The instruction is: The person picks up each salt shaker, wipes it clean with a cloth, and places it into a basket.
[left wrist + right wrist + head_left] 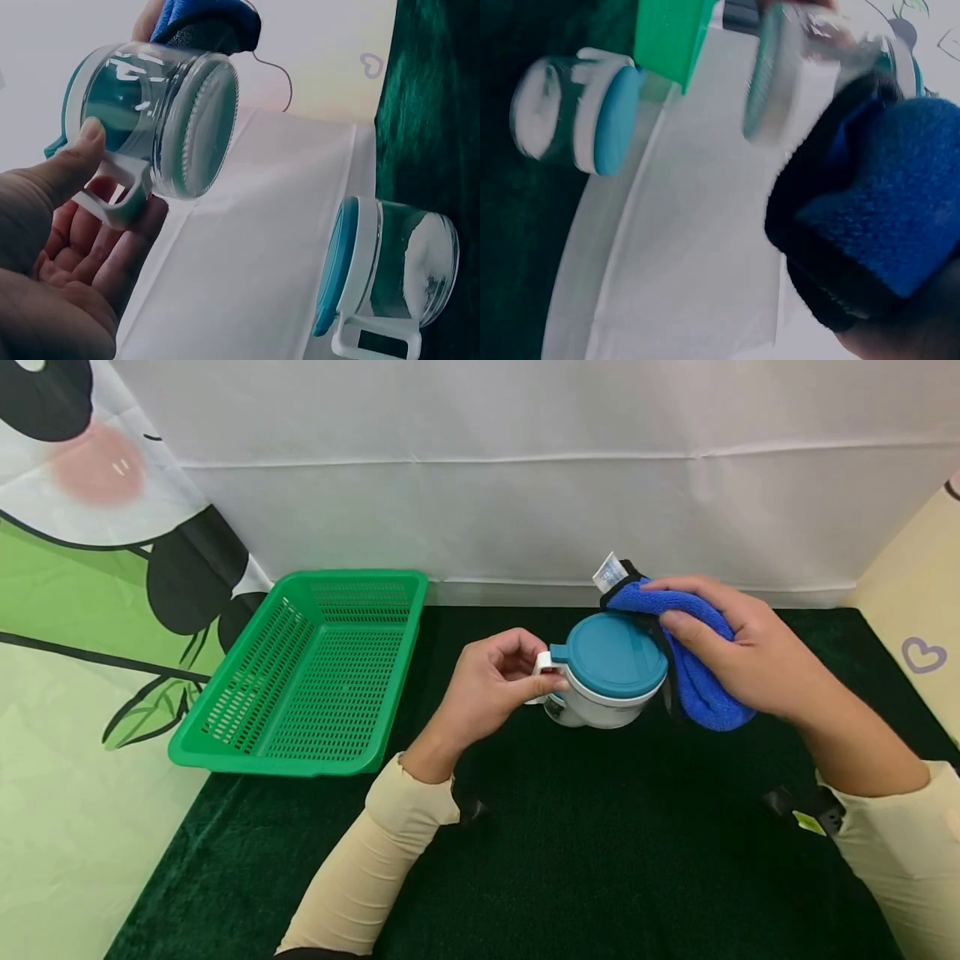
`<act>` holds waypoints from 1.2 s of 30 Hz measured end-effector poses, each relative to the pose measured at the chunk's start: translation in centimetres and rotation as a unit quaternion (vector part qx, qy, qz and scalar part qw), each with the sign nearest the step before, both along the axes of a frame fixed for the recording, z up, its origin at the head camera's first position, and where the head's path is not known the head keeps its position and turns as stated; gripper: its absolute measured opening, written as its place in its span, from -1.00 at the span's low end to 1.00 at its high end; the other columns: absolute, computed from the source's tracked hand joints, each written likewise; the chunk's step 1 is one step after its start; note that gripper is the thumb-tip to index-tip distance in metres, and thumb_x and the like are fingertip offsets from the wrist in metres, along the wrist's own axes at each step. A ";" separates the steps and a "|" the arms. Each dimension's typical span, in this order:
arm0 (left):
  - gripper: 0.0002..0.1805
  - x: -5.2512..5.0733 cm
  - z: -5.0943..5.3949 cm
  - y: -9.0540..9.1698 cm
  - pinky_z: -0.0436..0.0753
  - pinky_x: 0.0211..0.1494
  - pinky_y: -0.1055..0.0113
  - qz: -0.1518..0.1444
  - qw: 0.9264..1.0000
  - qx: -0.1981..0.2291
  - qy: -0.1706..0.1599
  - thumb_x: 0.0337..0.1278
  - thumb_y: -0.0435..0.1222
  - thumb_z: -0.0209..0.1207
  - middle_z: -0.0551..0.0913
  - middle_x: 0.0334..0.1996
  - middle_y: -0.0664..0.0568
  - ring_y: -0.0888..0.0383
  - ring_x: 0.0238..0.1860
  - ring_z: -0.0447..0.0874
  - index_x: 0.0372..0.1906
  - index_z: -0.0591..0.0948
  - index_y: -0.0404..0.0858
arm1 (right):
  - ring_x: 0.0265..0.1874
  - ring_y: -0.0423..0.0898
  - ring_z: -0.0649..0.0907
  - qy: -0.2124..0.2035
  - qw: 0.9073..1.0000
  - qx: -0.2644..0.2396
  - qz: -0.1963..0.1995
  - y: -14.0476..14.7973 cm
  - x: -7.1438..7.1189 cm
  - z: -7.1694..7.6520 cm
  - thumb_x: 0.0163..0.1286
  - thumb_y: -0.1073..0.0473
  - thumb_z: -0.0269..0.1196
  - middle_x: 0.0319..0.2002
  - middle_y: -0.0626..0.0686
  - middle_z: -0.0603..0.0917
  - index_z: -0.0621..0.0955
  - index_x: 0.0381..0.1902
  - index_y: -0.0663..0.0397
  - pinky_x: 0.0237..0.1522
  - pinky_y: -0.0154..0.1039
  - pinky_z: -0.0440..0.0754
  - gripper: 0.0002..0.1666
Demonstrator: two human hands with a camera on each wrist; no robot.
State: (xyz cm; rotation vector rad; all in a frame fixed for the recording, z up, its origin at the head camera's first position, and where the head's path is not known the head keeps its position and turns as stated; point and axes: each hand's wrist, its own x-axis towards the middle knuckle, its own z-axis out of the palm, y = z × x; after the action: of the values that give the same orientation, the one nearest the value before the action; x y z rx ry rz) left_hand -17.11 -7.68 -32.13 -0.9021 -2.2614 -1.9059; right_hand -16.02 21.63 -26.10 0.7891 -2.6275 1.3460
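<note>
While my left hand (487, 681) pinches a round teal-lidded glass jar (615, 662) by its white handle (546, 661), my right hand (757, 656) clasps a blue plush cloth (701, 683) opposite that grip.

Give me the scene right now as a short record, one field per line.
Left hand: holds raised glass jar by its white handle
Right hand: grips blue cloth at that jar's side
Raised jar's lid: teal, on
Second jar: on dark green tabletop, lidded, white contents
Basket: green, left of both hands
</note>
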 end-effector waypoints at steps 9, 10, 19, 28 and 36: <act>-0.83 0.4 0.0 0.5 0.76 -0.14 0.25 0.018 0.998 -0.054 0.003 0.20 -0.36 0.45 0.72 -0.22 0.05 0.16 -0.25 0.74 -0.19 0.67 -0.26 | 0.04 0.23 0.66 0.085 0.967 0.239 0.019 -2.2 -0.2 3.0 0.63 0.01 0.13 0.19 0.13 0.58 0.54 0.38 -0.34 -0.05 0.35 0.65 -0.58; -0.83 0.4 -0.1 0.6 0.76 -0.16 0.26 0.025 0.998 -0.059 0.007 0.20 -0.35 0.45 0.73 -0.22 0.06 0.17 -0.26 0.74 -0.20 0.67 -0.25 | 0.00 0.22 0.68 0.111 0.958 0.263 0.015 -2.7 0.1 3.1 0.62 0.00 0.15 0.16 0.13 0.58 0.55 0.36 -0.34 -0.09 0.31 0.68 -0.59; -0.83 0.3 -0.5 1.1 0.73 -0.14 0.31 0.093 0.993 -0.075 -0.002 0.22 -0.33 0.44 0.74 -0.24 0.06 0.20 -0.26 0.72 -0.19 0.67 -0.24 | -0.12 0.17 0.71 0.265 0.916 0.299 0.027 -4.4 3.3 2.0 0.39 0.10 0.43 0.15 0.18 0.60 0.61 0.25 -0.30 -0.41 0.06 0.75 -0.50; -0.85 0.1 0.0 0.5 0.73 -0.17 0.22 0.104 0.994 -0.032 -0.013 0.25 -0.38 0.42 0.73 -0.26 0.03 0.13 -0.27 0.71 -0.18 0.66 -0.27 | -0.15 0.16 0.67 0.296 0.928 0.228 0.003 -2.1 3.9 0.1 0.65 -0.34 -0.18 0.22 0.20 0.57 0.53 0.37 -0.34 -0.39 0.12 0.74 -0.42; -0.82 0.0 0.2 -0.1 0.75 -0.13 0.18 0.055 0.998 0.018 0.002 0.20 -0.44 0.43 0.70 -0.27 -0.02 0.08 -0.28 0.70 -0.17 0.64 -0.34 | 0.08 0.05 0.57 0.145 0.988 0.027 -0.039 -0.6 2.1 -1.4 0.54 0.32 0.19 0.29 0.07 0.52 0.53 0.39 -0.12 0.09 -0.06 0.62 -0.48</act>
State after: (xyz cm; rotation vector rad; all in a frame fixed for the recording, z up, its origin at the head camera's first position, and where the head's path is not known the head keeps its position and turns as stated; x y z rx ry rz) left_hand -17.08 -7.77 -31.89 -0.7590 -2.2181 -1.8904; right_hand -13.90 21.02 -27.47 0.8097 -2.4462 1.0549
